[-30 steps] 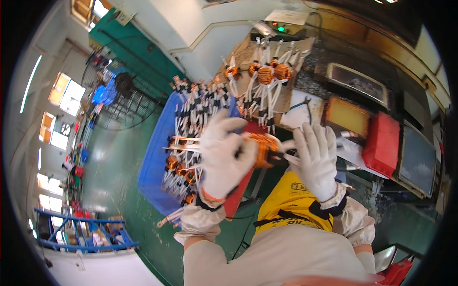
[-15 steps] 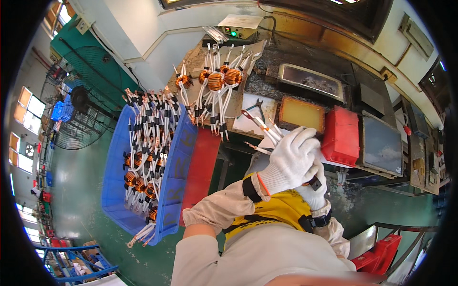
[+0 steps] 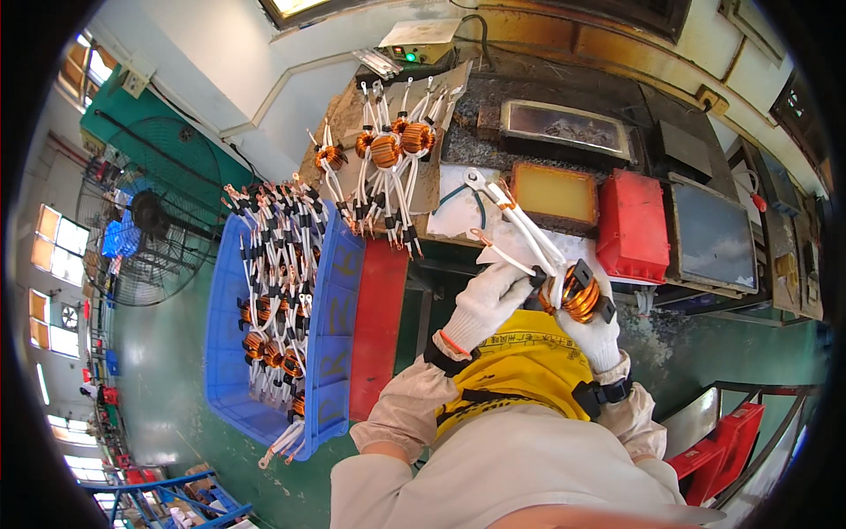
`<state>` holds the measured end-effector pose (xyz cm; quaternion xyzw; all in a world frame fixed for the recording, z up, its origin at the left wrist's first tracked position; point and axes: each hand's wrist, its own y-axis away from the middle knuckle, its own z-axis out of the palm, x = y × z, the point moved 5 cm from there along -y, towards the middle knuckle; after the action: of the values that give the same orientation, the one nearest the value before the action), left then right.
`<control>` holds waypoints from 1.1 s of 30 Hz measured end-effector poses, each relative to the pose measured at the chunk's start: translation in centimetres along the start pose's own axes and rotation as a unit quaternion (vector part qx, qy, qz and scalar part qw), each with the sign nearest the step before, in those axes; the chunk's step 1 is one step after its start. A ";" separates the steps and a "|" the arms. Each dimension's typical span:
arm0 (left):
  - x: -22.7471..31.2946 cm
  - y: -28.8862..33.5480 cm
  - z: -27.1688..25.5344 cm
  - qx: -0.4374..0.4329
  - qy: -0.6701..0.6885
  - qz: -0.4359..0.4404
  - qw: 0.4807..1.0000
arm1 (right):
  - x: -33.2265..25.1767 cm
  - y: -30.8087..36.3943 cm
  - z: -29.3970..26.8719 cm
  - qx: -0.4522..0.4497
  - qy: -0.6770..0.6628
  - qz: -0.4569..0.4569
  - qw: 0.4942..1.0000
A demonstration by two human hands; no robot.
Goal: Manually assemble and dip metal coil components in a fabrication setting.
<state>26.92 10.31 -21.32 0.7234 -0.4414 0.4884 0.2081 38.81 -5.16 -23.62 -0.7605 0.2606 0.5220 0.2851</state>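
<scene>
My right hand (image 3: 599, 339), in a white glove, grips a copper-wound ring coil (image 3: 579, 295) in front of my yellow apron. Black pieces sit at the coil's edges. White leads (image 3: 533, 234) rise from it toward the bench, the longer ones ending in metal lugs. My gloved left hand (image 3: 493, 300) is closed at the base of a shorter lead on the coil's left side; its fingertips are partly hidden. Beyond the leads, dark-handled pliers (image 3: 480, 204) lie on a white sheet on the bench.
A blue crate (image 3: 330, 326) full of similar coils stands at left, beside a red panel (image 3: 377, 331). More coils (image 3: 386, 150) rest on cardboard. Along the bench are a tray of yellowish material (image 3: 555, 196), a red box (image 3: 634, 227) and a framed metal pan (image 3: 575, 132). A fan (image 3: 145, 212) stands far left.
The coil, earlier hidden behind my gloves, now shows in my right hand. My left hand has moved left and down from over it. The leads have swung more upright, and the view has shifted slightly.
</scene>
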 end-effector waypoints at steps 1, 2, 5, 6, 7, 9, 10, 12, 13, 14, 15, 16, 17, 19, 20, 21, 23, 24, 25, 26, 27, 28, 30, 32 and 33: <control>-0.2 0.0 0.1 -0.001 -0.001 0.001 1.000 | -0.1 0.0 0.1 0.001 0.024 0.010 1.000; -0.4 0.1 0.1 0.010 -0.023 0.027 0.999 | -0.1 0.1 0.0 0.003 0.023 0.011 1.000; -0.4 0.1 0.2 0.010 -0.072 0.036 0.997 | 0.7 0.5 -0.1 -0.023 -0.063 0.089 0.994; -0.1 0.0 0.3 0.001 -0.100 0.020 0.995 | 0.6 0.6 -0.2 -0.021 -0.063 0.090 0.994; 0.2 0.1 0.5 -0.001 -0.099 0.020 0.995 | 0.5 0.8 -0.1 -0.040 -0.081 0.097 0.991; 0.4 0.3 1.0 -0.009 -0.137 -0.021 0.990 | 0.6 0.7 0.2 -0.062 -0.100 0.101 0.988; -1.4 0.7 1.9 0.067 -0.098 0.137 0.983 | 0.4 0.6 0.7 -0.099 -0.157 0.075 0.980; -2.5 0.5 2.6 0.015 0.037 0.070 0.997 | 0.0 0.6 1.2 -0.147 -0.226 0.043 0.962; -3.2 0.4 3.2 -0.038 0.171 0.002 0.985 | 0.3 0.5 1.1 -0.148 -0.226 0.043 0.962; -2.9 0.5 3.2 -0.072 0.279 -0.074 0.955 | 0.8 0.6 1.2 -0.168 -0.208 0.064 0.961; -3.7 0.5 3.3 -0.069 0.278 -0.076 0.955 | 1.0 0.6 1.4 -0.188 -0.191 0.085 0.960; -5.3 0.5 3.7 -0.072 0.240 -0.087 0.964 | 0.8 0.6 1.2 -0.209 -0.167 0.100 0.958; -5.9 0.3 3.9 -0.077 0.202 -0.096 0.972 | 1.0 0.7 1.2 -0.211 -0.166 0.099 0.958; -6.5 0.3 4.1 -0.079 0.292 -0.105 0.947 | 1.9 1.0 1.1 -0.194 -0.204 0.114 0.953; -5.1 0.0 3.6 -0.100 0.198 -0.048 0.974 | 2.3 1.2 0.9 -0.188 -0.210 0.117 0.952; -3.8 -0.1 3.2 -0.118 0.101 0.010 0.988 | 2.1 1.1 0.9 -0.189 -0.209 0.116 0.952; -2.5 -0.1 2.7 -0.112 0.116 0.027 0.987 | 1.3 0.8 0.1 -0.156 -0.114 0.097 0.976; -1.3 -0.1 2.4 -0.135 0.235 0.023 0.962 | 1.2 0.7 -0.2 -0.147 -0.077 0.093 0.982; -0.5 0.0 2.3 -0.157 0.350 0.018 0.923 | 1.4 0.6 -0.3 -0.149 -0.077 0.092 0.982; -0.9 -0.1 2.5 -0.137 0.367 -0.043 0.919 | 1.4 0.5 -0.6 -0.149 -0.080 0.074 0.983; -0.8 -0.2 2.7 -0.138 0.369 -0.041 0.918 | 1.4 0.4 -1.0 -0.149 -0.083 0.057 0.984; -1.3 -0.4 2.8 -0.115 0.333 -0.052 0.935 | 1.5 0.4 -1.6 -0.140 -0.033 0.054 0.988; -2.5 -0.8 3.4 -0.065 0.277 -0.047 0.958 | 0.6 0.3 -2.3 -0.119 -0.019 0.063 0.991; -2.4 -0.4 4.7 -0.046 0.361 -0.097 0.926 | 0.9 0.3 -3.1 -0.085 -0.012 0.070 0.994; -2.4 -0.2 5.4 -0.027 0.440 -0.147 0.885 | 1.1 0.4 -3.4 -0.084 -0.009 0.070 0.994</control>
<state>29.60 7.48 -25.76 0.4848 -0.2057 0.7082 0.4703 41.04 -7.95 -23.77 -0.7570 0.2660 0.5675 0.1851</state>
